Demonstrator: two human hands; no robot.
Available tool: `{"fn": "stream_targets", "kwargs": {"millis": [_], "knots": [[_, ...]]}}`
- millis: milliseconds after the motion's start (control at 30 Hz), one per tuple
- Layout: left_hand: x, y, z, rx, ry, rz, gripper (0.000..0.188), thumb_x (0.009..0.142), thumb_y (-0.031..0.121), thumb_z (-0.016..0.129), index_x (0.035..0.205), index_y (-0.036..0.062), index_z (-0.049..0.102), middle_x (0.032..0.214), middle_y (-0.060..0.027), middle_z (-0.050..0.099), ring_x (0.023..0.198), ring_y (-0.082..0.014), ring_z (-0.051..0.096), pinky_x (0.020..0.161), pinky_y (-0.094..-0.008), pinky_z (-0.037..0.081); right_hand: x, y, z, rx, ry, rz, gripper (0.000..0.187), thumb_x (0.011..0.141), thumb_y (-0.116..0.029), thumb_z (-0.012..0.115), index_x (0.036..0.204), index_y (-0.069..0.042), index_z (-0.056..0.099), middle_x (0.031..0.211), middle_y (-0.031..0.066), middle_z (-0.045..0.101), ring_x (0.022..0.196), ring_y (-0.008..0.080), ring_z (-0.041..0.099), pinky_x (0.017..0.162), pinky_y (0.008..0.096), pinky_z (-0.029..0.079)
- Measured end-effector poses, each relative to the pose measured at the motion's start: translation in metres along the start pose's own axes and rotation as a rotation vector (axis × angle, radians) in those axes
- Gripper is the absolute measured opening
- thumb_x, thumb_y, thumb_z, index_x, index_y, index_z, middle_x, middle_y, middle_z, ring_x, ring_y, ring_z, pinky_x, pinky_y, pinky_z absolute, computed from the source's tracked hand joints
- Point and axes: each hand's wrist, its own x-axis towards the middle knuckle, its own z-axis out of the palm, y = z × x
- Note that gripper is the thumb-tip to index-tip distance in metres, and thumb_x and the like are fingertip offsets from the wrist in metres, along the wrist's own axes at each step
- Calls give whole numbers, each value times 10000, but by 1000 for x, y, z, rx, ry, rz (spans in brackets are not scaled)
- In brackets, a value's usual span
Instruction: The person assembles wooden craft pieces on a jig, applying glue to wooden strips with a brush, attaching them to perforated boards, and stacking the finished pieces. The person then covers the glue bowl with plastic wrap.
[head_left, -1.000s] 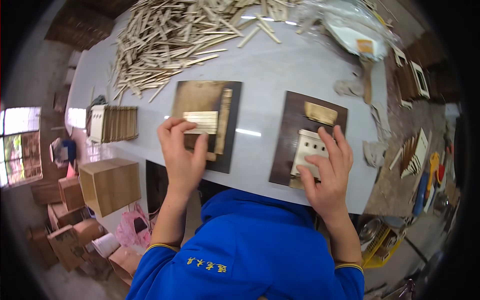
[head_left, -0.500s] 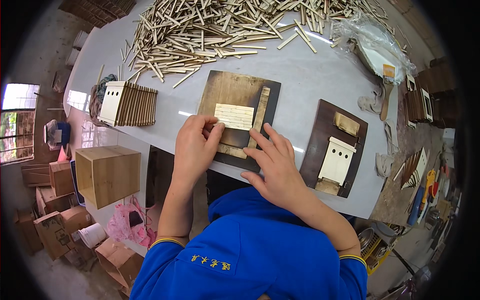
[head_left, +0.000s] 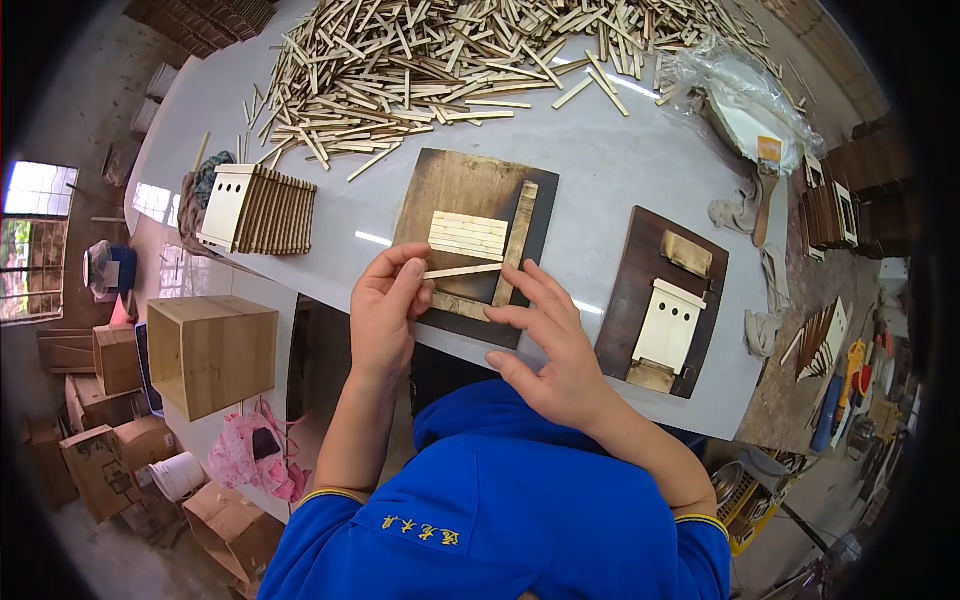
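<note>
My left hand [head_left: 385, 312] pinches the left end of a thin pale wooden strip [head_left: 462, 271] between thumb and fingers. The strip lies slightly slanted below a block of strips laid side by side [head_left: 468, 234] on a scorched wooden board [head_left: 455, 175]. Along the board's right side runs a raised wooden bar [head_left: 519, 225], with a second bar [head_left: 455, 304] at its near edge. My right hand [head_left: 555, 350] is open, fingers spread, its index fingertip by the right bar and the strip's right end; whether it touches the strip, I cannot tell.
Loose strips [head_left: 400, 70] are heaped across the table's far side. A stack of panels with holes [head_left: 260, 208] stands left. At right, another dark board [head_left: 640, 240] bears a pale panel with three holes [head_left: 668, 325]. Beyond it are a brush [head_left: 768, 180] and plastic wrapping [head_left: 740, 70].
A single strip now shows in my left hand, below the block of strips, angled toward the right bar. My left hand has drawn slightly nearer to me; the right hand has shifted little.
</note>
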Motion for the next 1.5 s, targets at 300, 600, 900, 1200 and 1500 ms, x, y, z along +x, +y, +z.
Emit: {"fn": "stream_targets", "kwargs": {"millis": [300,600,900,1200,1500], "knots": [[-23,17,30,-3,-454,-262,255,993,15,634,1245,-15,664,834,-45,642,715,-76,567,635,-180,470,-15,7,-29,-27,256,25,600,879,-147,755,1427,-38,535,1529,161,469,1509,391,334,1213,496,321],[-36,10,84,208,-588,-262,235,964,14,683,1197,-13,697,840,-23,654,707,-61,557,626,-178,457,-35,13,-53,-139,387,27,686,885,-148,748,1496,-36,456,1531,172,441,1474,401,355,1202,496,324],[-37,-4,113,311,-678,-215,151,957,9,693,1097,-6,747,889,-13,647,683,-58,499,624,-172,407,-63,25,-95,-151,415,133,585,935,-121,674,1486,-40,492,1552,161,447,1502,372,345,1222,482,307],[-40,-33,137,575,-660,298,173,905,-22,731,1062,31,781,945,-25,591,697,-98,497,596,-205,397,-107,40,-115,-240,546,221,416,923,-47,658,1338,-39,627,1505,173,484,1467,407,361,1192,490,330],[-45,-50,140,802,-644,650,222,855,-31,762,1051,68,799,949,-41,579,698,-135,506,576,-249,421,-136,35,-96,-335,497,217,288,925,-92,675,1205,-107,738,1524,162,494,1492,441,319,1209,513,301]]}}
